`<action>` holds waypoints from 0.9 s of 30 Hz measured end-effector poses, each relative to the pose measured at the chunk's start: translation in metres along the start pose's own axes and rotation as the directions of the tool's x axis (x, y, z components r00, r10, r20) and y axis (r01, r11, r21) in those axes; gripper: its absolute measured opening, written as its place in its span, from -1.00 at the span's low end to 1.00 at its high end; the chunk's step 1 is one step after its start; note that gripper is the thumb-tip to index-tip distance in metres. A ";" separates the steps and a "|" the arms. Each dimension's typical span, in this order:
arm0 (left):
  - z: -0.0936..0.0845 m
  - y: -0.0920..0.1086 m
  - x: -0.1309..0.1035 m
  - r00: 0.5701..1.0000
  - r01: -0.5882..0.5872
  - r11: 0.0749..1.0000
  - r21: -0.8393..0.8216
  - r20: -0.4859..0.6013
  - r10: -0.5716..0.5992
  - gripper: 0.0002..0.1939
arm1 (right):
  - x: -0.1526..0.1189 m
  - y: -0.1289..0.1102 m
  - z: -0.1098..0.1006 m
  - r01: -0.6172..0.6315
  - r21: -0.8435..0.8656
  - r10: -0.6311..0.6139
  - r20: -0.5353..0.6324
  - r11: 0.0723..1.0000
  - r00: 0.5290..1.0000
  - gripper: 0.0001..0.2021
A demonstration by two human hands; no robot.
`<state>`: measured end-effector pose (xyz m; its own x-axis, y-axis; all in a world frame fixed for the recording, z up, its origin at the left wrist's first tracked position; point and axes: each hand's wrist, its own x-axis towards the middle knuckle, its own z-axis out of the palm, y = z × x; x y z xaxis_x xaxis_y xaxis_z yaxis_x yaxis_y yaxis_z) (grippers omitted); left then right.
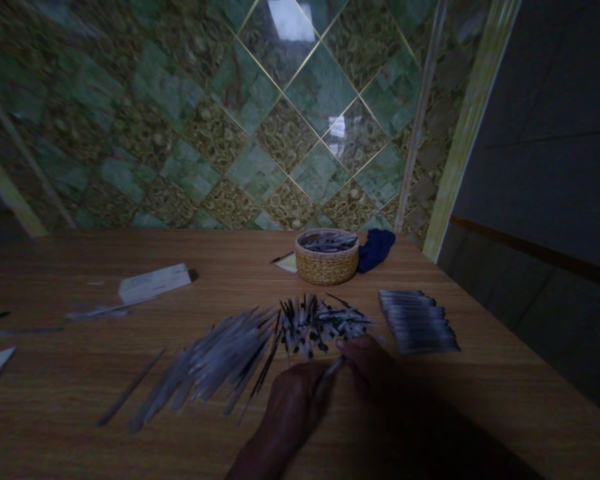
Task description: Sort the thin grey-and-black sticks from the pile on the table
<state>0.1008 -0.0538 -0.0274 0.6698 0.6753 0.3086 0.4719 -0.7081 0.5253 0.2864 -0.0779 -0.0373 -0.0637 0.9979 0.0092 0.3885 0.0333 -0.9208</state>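
Observation:
At the front centre my left hand (293, 400) is closed around a thin pen-like piece (334, 367) that slants up to the right. My right hand (367, 360), dark and partly in shadow, pinches the far end of that piece. Just beyond my hands lies a pile of short pieces with black ends (323, 320). A fanned heap of long translucent tubes (225, 357) spreads to the left. On the right, finished-looking pens (417, 320) lie side by side in a neat row.
A woven basket (327, 267) full of similar pieces stands at the back of the wooden table (220, 267), beside a dark blue cloth (377, 248). A white box (155, 283) lies back left. One loose tube (131, 388) rests front left. A tiled wall rises behind.

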 end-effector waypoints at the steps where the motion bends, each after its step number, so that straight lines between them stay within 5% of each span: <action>1: -0.001 0.001 0.000 0.999 0.044 0.992 -0.115 0.036 -0.040 -0.79 | 0.000 0.000 -0.002 -0.011 0.027 0.011 -0.002 1.000 1.000 -0.52; 5: -0.002 0.003 0.003 0.949 0.309 0.824 -0.475 0.211 -0.234 -0.78 | -0.001 -0.003 -0.012 0.102 0.065 -0.105 0.043 0.993 0.994 -0.63; 9: -0.004 0.004 0.004 0.907 0.410 0.725 -0.553 0.334 -0.257 -0.77 | 0.000 -0.002 -0.011 0.196 0.014 -0.197 0.023 0.980 0.980 -0.66; 11: -0.004 0.004 0.004 0.936 0.333 0.830 -0.447 0.263 -0.233 -0.78 | 0.001 0.000 -0.006 0.174 -0.039 -0.176 -0.038 0.984 0.984 -0.65; 14: -0.001 0.002 0.001 0.998 0.039 0.998 -0.051 0.048 -0.036 -0.82 | 0.003 0.001 0.002 0.111 -0.104 -0.123 -0.122 0.988 0.985 -0.67; 17: 0.006 0.002 -0.003 0.985 -0.131 0.923 0.361 -0.060 0.163 -0.78 | 0.003 0.001 0.009 0.002 -0.080 -0.017 -0.181 0.997 0.983 -0.66; 20: 0.012 0.006 -0.005 0.986 -0.108 0.862 0.496 -0.060 0.158 -0.78 | 0.004 0.001 0.013 -0.142 -0.031 0.135 -0.172 0.989 0.976 -0.64; 24: 0.003 0.011 0.001 0.998 0.050 0.982 0.180 0.028 -0.056 -0.78 | 0.004 0.000 0.010 -0.119 0.003 0.118 -0.181 0.993 0.976 -0.63; 27: -0.013 0.010 0.005 0.963 0.205 0.959 -0.194 0.213 -0.162 -0.63 | 0.004 -0.003 0.005 0.006 0.026 -0.002 -0.151 1.000 0.988 -0.65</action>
<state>0.1019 -0.0549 -0.0102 0.6908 0.7218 0.0432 0.4786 -0.5011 0.7210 0.2808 -0.0743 -0.0363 0.0753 0.9947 0.0700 0.3643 0.0379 -0.9305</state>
